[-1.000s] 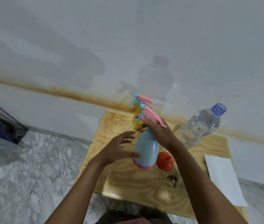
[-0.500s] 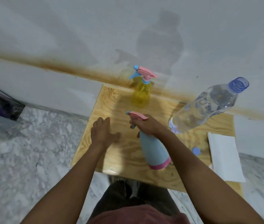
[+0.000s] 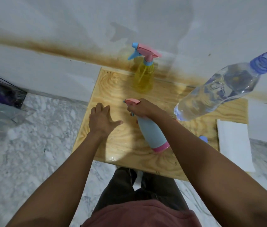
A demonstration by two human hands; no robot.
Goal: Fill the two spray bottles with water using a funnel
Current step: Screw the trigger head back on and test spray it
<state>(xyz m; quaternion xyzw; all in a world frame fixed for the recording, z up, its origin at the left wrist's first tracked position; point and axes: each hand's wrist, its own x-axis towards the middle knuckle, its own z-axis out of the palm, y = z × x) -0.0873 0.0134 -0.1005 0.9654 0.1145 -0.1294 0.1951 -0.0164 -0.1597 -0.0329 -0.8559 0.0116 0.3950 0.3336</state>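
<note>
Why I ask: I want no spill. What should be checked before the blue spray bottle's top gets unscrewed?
1. Right hand grips the blue spray bottle at its neck: ok.
2. Left hand free to steady it: ok, open beside it.
3. Its sprayer top removed: not ok, still on.
4. Water bottle uncapped: ok.
5. Funnel at hand: cannot tell, not in view.
6. Yellow spray bottle clear of the work: ok, stands at the back.
</note>
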